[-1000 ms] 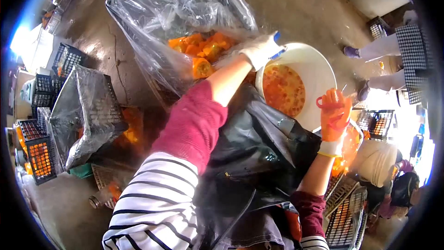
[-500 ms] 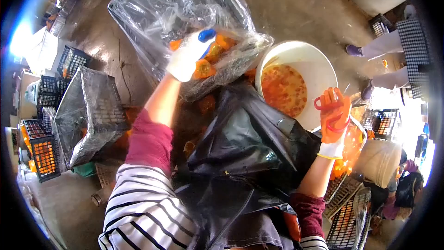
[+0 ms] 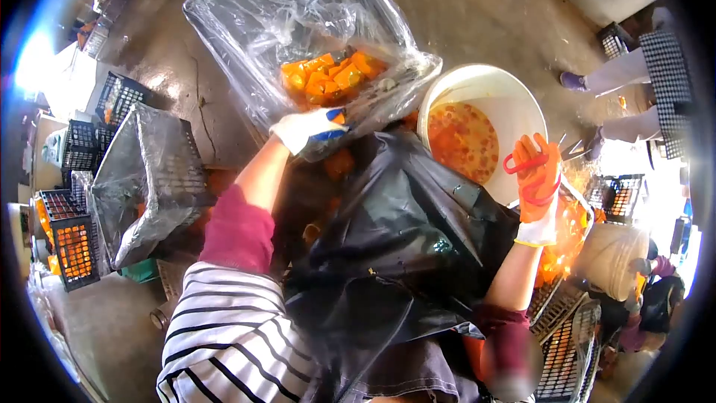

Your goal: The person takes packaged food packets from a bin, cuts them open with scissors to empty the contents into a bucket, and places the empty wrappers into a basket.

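Observation:
My left hand (image 3: 309,130), in a white glove with blue on the palm side, is at the near edge of a crate lined with clear plastic (image 3: 246,22). Its fingers are closed, with a bit of an orange piece (image 3: 338,116) showing between them. Several cut orange chunks (image 3: 332,78) lie inside the lined crate. My right hand (image 3: 535,179), gloved in orange, grips red-handled scissors (image 3: 520,165), their blades pointing up and away to the right. Beside it a white bucket (image 3: 526,97) holds orange liquid with floating bits (image 3: 462,142). A black apron (image 3: 403,231) covers my lap.
Another plastic-lined crate (image 3: 134,179) stands at the left, near black crates (image 3: 74,246) of orange produce. At the right are a bag of orange produce (image 3: 563,242), a beige bucket (image 3: 611,257) and more crates. Another person's legs (image 3: 623,78) stand at the upper right.
My left hand has drawn back from above the orange chunks to the crate's near edge, uncovering them. My right hand has shifted slightly, and the scissor blades show more clearly.

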The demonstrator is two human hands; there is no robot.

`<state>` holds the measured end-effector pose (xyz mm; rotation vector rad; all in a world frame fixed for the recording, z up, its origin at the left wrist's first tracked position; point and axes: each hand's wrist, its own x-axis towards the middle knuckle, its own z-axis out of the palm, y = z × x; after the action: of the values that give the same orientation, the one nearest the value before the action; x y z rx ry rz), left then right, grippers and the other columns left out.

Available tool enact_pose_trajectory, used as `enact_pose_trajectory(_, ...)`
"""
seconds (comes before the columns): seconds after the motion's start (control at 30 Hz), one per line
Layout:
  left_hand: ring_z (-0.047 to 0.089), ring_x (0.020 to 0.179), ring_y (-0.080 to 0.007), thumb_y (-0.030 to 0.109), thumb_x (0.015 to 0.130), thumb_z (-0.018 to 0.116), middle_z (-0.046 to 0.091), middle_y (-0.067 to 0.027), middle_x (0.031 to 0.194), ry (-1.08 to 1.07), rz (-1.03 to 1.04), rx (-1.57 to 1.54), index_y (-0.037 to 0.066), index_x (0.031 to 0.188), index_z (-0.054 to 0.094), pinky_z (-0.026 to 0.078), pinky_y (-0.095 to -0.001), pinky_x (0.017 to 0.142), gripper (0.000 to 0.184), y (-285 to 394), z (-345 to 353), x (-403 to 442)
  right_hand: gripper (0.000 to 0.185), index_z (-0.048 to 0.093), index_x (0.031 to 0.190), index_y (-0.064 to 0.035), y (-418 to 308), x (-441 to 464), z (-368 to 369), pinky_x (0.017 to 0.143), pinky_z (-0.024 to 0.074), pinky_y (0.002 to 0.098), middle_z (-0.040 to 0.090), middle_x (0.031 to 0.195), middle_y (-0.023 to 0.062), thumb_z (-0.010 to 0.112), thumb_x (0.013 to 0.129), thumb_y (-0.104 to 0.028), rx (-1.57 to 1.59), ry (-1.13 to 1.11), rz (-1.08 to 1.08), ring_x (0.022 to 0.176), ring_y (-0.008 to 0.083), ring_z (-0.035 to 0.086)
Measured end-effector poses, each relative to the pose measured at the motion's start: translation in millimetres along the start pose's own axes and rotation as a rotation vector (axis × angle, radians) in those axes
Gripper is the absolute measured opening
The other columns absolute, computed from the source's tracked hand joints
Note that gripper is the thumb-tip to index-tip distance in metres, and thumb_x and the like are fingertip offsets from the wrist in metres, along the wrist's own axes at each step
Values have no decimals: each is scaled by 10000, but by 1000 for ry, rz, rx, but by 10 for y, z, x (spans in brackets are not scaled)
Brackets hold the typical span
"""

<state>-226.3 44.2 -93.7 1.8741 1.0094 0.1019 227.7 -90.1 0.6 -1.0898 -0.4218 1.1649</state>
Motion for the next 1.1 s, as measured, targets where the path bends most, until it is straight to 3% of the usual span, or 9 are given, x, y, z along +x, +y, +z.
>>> enact_pose_trajectory(0.13, 629, 984, -303, 387, 903, 534, 657, -163, 1051, 272, -148, 342, 107, 1152, 621, 481, -374, 843, 384, 430, 260, -264, 528, 508, 1249, -6, 25, -25, -102, 982, 462, 375, 579, 1211, 219, 563, 931, -424, 37, -24, -55, 1100, 312, 586)
enact_pose_trajectory(0.4, 620, 1025, -320, 236, 867, 627, 649, -184, 1086, 536, -180, 285, 71, 1141, 632, 480, -368, 892, 320, 1021, 226, -858, 453, 499, 1226, 1, 87, 15, -342, 963, 484, 395, 568, 1208, 257, 556, 948, -352, 113, -93, -113, 1105, 354, 582)
enact_pose_trajectory(0.5, 624, 710, -135, 131, 861, 683, 679, -59, 879, 759, -104, -705, 58, 1097, 678, 488, -251, 613, 248, 864, -165, -1120, 448, 490, 1222, 5, 89, -37, -395, 962, 484, 399, 566, 1202, 265, 559, 946, -341, 128, -91, -134, 1106, 361, 580)
enact_pose_trajectory(0.67, 644, 761, -159, 328, 927, 618, 674, -56, 951, 1155, 144, -1264, 43, 1175, 608, 505, -267, 597, 378, 751, -381, -1396, 453, 491, 1221, 1, 79, -46, -403, 951, 489, 397, 566, 1207, 265, 567, 940, -346, 157, -104, -143, 1097, 360, 588)
enact_pose_trajectory(0.8, 648, 921, -186, 361, 916, 626, 660, -82, 1044, 977, 159, -1314, 66, 1164, 607, 526, -315, 752, 385, 410, -337, -1709, 454, 507, 1214, -7, 153, 30, -480, 941, 492, 391, 581, 1195, 252, 568, 938, -363, 135, -145, -203, 1079, 355, 602)
enact_pose_trajectory(0.83, 626, 1002, -201, 271, 929, 605, 631, -93, 1124, 966, 94, -1282, 57, 1220, 565, 509, -315, 833, 364, 773, -256, -1784, 454, 510, 1214, -9, 150, 37, -487, 939, 493, 389, 586, 1190, 249, 566, 939, -366, 141, -145, -193, 1075, 354, 605)
enact_pose_trajectory(0.93, 601, 1048, -194, 140, 937, 536, 597, -91, 1197, 1153, -7, 521, 41, 1298, 486, 496, -290, 854, 377, 578, -64, -1909, 451, 517, 1214, -15, 140, 30, -452, 929, 494, 385, 596, 1177, 242, 560, 941, -372, 158, -133, -155, 1077, 349, 606)
enact_pose_trajectory(1.03, 571, 1084, -218, 63, 869, 576, 577, -104, 1211, 1121, 49, 522, 48, 1350, 418, 485, -314, 887, 507, 50, -85, -1897, 450, 521, 1216, -18, 123, 17, -463, 920, 496, 385, 600, 1173, 238, 554, 944, -376, 154, -112, -133, 1081, 348, 602)
enact_pose_trajectory(1.1, 582, 1023, -209, 96, 895, 560, 591, -102, 1156, 1095, 104, 79, 52, 1318, 452, 487, -314, 873, 438, -40, -139, -1934, 451, 521, 1217, -20, 130, 5, -477, 917, 497, 386, 597, 1177, 236, 550, 945, -379, 130, -103, -133, 1083, 348, 599)
